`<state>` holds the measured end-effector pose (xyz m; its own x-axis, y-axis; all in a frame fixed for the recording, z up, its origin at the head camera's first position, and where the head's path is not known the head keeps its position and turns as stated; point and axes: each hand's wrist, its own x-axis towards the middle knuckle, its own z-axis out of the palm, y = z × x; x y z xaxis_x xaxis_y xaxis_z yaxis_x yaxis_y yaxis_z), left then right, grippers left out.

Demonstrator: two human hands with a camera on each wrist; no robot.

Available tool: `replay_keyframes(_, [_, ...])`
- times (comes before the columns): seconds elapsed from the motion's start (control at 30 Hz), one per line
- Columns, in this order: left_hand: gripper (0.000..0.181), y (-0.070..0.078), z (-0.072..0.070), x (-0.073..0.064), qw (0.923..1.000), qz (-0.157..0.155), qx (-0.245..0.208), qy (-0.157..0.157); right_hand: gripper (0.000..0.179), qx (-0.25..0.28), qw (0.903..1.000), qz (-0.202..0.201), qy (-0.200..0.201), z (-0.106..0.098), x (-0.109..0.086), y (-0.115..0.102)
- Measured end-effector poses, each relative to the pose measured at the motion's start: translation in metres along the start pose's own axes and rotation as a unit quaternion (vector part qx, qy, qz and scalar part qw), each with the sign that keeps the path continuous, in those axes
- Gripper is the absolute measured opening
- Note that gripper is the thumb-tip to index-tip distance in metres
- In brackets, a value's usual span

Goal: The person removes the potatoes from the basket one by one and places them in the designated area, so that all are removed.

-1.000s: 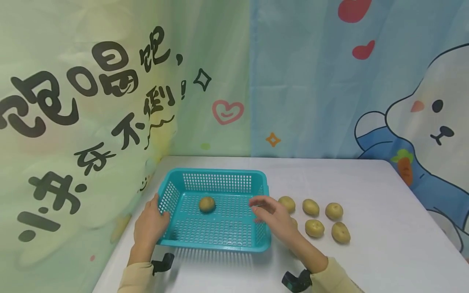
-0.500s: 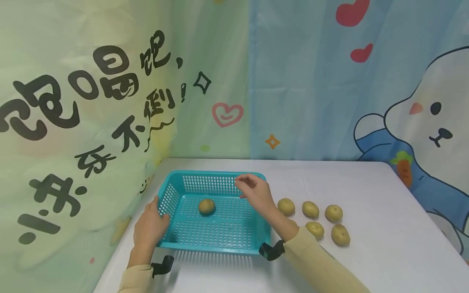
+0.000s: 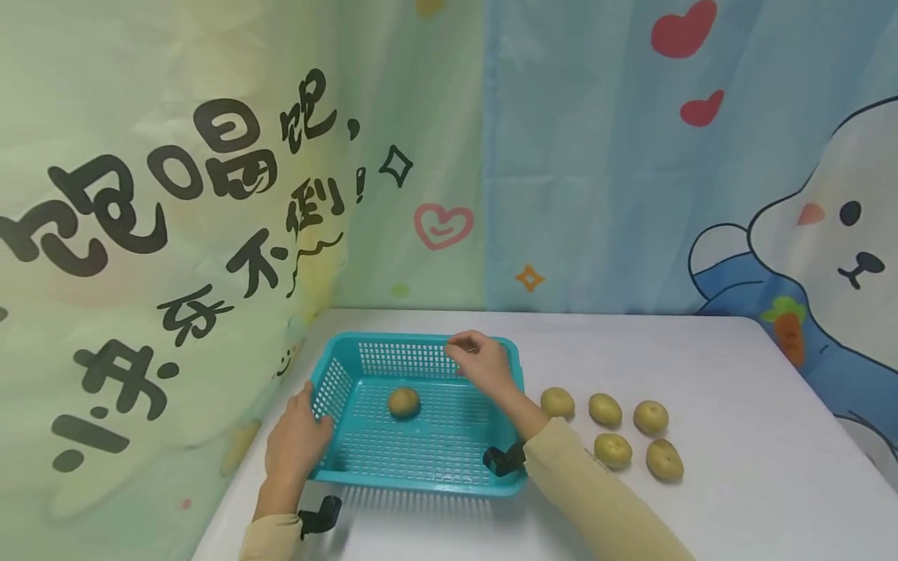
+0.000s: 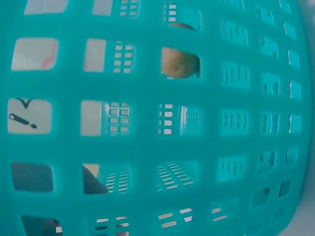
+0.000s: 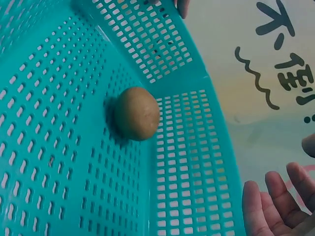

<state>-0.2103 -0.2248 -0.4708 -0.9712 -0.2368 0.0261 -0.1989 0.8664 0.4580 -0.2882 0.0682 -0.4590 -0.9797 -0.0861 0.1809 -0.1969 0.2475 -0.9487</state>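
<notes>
A turquoise plastic basket [image 3: 421,489] with perforated walls stands on the white table, and one potato [image 3: 404,403] lies on its floor. My left hand [image 3: 296,436] holds the basket's left side, thumb at the rim. My right hand [image 3: 484,362] is raised over the back right part of the basket. Its fingers [image 5: 281,196] are loosely bent in the right wrist view, with nothing between them. In the left wrist view the basket's wall [image 4: 142,88] fills the picture, with the potato [image 4: 180,63] showing through a hole.
Several potatoes [image 3: 605,410] lie in rough rows on the table to the right of the basket. My right sleeve [image 3: 589,491] passes in front of that area. A printed curtain [image 3: 596,156] hangs behind the table [image 3: 744,405] and along its left.
My right hand has moved from the basket's right side up and left, over its back right part, then stayed nearly there. My left hand has kept its place at the rim.
</notes>
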Motion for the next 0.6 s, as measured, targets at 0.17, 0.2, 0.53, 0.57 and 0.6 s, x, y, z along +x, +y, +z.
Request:
replay_keyframes(0.17, [0.069, 0.001, 0.002, 0.001, 1.0000, 0.001, -0.001, 0.006, 0.029, -0.035, 0.9992, -0.007, -0.021, 0.013, 0.008, 0.003])
replay_keyframes(0.2, [0.069, 0.001, 0.002, 0.002, 1.0000, 0.002, 0.000, 0.008, 0.030, -0.037, 0.9990, -0.006, -0.026, 0.016, 0.010, 0.004])
replay_keyframes(0.53, [0.069, 0.002, 0.004, 0.003, 0.9999, -0.001, 0.000, 0.013, 0.035, -0.040, 0.9954, 0.048, -0.073, 0.041, 0.024, 0.014])
replay_keyframes(0.57, [0.069, 0.002, 0.004, 0.003, 0.9999, -0.003, 0.001, 0.015, 0.035, -0.044, 0.9947, 0.047, -0.079, 0.044, 0.025, 0.015])
replay_keyframes(0.6, [0.069, 0.002, 0.004, 0.002, 0.9999, -0.005, 0.003, 0.016, 0.036, -0.051, 0.9937, 0.048, -0.087, 0.048, 0.025, 0.017])
